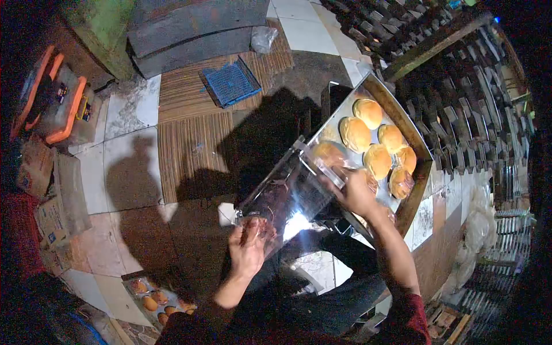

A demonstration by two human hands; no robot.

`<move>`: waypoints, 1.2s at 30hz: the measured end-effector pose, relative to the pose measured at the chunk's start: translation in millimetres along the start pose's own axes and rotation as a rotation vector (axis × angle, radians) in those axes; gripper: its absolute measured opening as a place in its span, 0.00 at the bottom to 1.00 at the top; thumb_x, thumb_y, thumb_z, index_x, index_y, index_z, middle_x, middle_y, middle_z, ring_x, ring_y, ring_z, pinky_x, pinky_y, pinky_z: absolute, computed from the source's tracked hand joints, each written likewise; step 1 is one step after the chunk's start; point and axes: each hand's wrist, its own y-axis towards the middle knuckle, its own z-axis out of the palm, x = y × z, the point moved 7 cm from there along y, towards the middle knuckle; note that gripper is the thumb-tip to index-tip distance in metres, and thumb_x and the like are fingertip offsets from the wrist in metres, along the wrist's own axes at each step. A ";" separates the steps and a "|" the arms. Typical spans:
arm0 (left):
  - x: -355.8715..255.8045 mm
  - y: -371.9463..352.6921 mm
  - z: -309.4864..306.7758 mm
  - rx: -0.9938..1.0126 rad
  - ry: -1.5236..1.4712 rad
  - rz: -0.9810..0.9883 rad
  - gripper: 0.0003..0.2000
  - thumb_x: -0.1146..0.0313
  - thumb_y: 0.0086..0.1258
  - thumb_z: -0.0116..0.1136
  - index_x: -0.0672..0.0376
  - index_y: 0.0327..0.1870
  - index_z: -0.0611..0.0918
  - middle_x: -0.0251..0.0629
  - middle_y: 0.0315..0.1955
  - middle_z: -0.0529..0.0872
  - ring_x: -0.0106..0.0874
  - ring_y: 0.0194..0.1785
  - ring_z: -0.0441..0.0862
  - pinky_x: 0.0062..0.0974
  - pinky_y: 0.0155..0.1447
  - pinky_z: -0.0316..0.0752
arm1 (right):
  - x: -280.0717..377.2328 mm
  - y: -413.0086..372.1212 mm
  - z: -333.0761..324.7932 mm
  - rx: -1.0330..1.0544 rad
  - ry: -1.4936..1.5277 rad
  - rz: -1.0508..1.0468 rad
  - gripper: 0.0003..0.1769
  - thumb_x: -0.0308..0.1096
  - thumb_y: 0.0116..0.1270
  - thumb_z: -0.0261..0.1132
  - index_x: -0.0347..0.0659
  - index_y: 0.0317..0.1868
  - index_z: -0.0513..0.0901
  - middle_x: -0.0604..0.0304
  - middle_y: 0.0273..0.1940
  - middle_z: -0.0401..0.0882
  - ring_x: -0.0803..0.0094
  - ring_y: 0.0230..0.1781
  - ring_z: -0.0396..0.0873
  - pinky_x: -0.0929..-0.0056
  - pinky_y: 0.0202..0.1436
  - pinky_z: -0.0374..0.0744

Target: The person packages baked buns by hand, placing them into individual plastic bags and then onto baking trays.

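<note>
A metal tray [426, 172] of round golden buns [368, 113] lies at the right of centre. My right hand [357, 192] reaches over its near-left edge, fingers bent at the clear flap by the buns; what they hold is hidden. Stretched between the tray and my left side is a clear plastic surface [287, 192] with a bright reflection. My left hand [250, 244] is at its lower left end, fingers curled around a small clear-wrapped item [260, 229] that is hard to make out.
A blue plastic basket [232, 84] lies on the brown mat. Wrapped buns [150, 303] sit in a tray at the lower left. Orange-edged crates [68, 109] and cardboard boxes [50, 227] stand left; stacked metal pieces [460, 109] fill the right.
</note>
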 end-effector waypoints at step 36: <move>-59.9 -93.7 108.2 0.230 0.737 0.464 0.19 0.59 0.70 0.45 0.59 0.56 0.64 0.39 0.50 0.72 0.30 0.44 0.74 0.27 0.46 0.72 | 36.6 -217.7 -77.4 -0.777 1.295 0.570 0.27 0.32 0.53 0.68 0.34 0.51 0.69 0.57 0.43 0.74 0.71 0.43 0.74 0.73 0.47 0.74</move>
